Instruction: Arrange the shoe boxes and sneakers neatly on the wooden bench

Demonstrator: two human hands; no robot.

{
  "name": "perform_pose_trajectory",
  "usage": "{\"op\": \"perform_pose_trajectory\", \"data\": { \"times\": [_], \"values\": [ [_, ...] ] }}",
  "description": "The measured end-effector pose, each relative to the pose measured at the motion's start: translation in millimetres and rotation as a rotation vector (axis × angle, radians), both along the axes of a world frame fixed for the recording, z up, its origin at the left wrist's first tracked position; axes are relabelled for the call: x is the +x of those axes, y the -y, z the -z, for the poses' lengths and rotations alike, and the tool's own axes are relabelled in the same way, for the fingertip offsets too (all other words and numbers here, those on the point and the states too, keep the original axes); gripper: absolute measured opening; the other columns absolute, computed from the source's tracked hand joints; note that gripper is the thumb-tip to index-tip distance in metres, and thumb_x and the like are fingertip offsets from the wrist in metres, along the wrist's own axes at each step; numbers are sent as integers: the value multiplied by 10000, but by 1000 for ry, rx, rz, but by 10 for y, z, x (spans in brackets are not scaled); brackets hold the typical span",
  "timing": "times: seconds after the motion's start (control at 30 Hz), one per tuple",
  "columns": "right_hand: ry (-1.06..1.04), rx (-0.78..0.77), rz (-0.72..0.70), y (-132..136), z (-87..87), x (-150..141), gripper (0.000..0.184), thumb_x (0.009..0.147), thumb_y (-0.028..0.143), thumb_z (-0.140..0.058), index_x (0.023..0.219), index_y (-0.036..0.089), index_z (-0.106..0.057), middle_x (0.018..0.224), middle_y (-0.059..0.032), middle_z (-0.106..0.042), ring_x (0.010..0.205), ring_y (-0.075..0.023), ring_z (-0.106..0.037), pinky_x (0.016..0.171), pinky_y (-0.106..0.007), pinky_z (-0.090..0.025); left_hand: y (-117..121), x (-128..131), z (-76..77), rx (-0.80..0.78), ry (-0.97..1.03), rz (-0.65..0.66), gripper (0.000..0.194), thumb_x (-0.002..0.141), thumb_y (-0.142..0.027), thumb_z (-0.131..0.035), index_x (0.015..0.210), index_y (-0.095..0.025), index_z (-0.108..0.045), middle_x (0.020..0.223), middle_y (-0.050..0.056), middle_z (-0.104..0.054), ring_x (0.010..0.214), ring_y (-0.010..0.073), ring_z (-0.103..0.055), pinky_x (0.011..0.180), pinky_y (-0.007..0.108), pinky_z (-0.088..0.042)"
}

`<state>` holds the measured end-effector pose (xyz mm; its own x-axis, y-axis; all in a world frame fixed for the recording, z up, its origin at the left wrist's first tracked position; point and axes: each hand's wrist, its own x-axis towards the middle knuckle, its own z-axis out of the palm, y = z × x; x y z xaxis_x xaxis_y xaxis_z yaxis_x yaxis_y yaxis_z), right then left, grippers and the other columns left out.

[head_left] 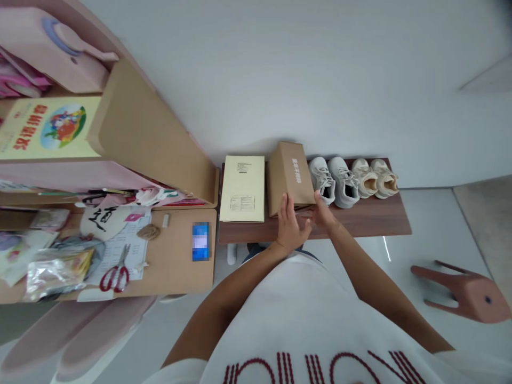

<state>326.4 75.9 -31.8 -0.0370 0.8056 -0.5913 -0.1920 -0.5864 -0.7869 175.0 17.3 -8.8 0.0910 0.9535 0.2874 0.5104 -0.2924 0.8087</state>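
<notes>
A brown cardboard shoebox (pixel 294 173) with white print stands on a narrow dark wooden bench (pixel 256 230) against the wall. My left hand (pixel 291 224) rests against its near edge, fingers stretched and spread. At the box's near right corner is my right hand (pixel 321 212), its fingers partly hidden, so its grip is unclear. Left of the brown box lies a cream-coloured box (pixel 243 186) with printed labels. To the right, a pair of white sneakers (pixel 334 181) sits close by the brown box, followed by a pair of beige shoes (pixel 375 178).
A desk (pixel 176 256) at the left carries red-handled scissors (pixel 115 274), papers, a plastic bag (pixel 56 272) and a blue packet (pixel 200 241). Shelving (pixel 148 122) rises behind it. A pinkish-brown stool (pixel 472 293) lies on its side on the floor at the right.
</notes>
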Motion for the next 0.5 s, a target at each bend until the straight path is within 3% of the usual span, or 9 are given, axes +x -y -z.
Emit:
{"op": "perform_pose_trajectory", "data": {
  "times": [0.13, 0.2, 0.3, 0.37, 0.43, 0.5],
  "values": [
    [185, 36, 231, 88, 96, 32, 668, 786, 683, -712, 1315, 290, -607, 1190, -82, -738, 1027, -293, -728, 736, -415, -667, 40, -57, 24, -134, 20, 196, 778, 945, -351, -544, 1634, -162, -235, 1632, 209, -381, 1526, 305, -358, 1234, 516, -328],
    [330, 83, 329, 102, 140, 86, 678, 779, 629, -737, 1356, 309, -581, 1257, -70, -704, 1075, -277, -709, 721, -378, -670, 3, -199, 35, -217, -29, 206, 697, 952, -314, -529, 1610, -195, -331, 1590, 177, -462, 1487, 275, -425, 1222, 480, -359],
    [446, 61, 276, 29, 165, 191, 695, 752, 595, -772, 1360, 300, -607, 1319, -78, -674, 1137, -279, -686, 712, -331, -661, -106, -650, 69, -325, -316, -22, 681, 922, -313, -606, 1575, -227, -432, 1659, 166, -361, 1561, 345, -274, 1252, 561, -255],
    [453, 34, 198, -61, 170, 250, 776, 701, 531, -839, 1399, 294, -594, 1325, -84, -674, 1143, -285, -688, 737, -327, -658, -179, -1040, 118, -454, -573, -226, 861, 849, -406, -732, 1612, -233, -373, 1721, 189, -185, 1584, 455, -88, 1226, 677, -180],
    [422, 31, 150, -146, 186, 276, 864, 653, 444, -891, 1438, 284, -568, 1303, -89, -688, 1126, -290, -695, 770, -338, -655, -224, -1384, 186, -559, -735, -271, 1014, 789, -506, -794, 1639, -228, -315, 1732, 219, -81, 1569, 516, -20, 1199, 716, -180],
    [360, 51, 137, -196, 220, 262, 850, 646, 395, -895, 1427, 281, -578, 1250, -86, -711, 1098, -291, -702, 778, -352, -651, -235, -1600, 264, -604, -819, -207, 1054, 781, -570, -789, 1649, -254, -282, 1734, 219, -42, 1565, 524, -20, 1192, 714, -193]
  ]
}}
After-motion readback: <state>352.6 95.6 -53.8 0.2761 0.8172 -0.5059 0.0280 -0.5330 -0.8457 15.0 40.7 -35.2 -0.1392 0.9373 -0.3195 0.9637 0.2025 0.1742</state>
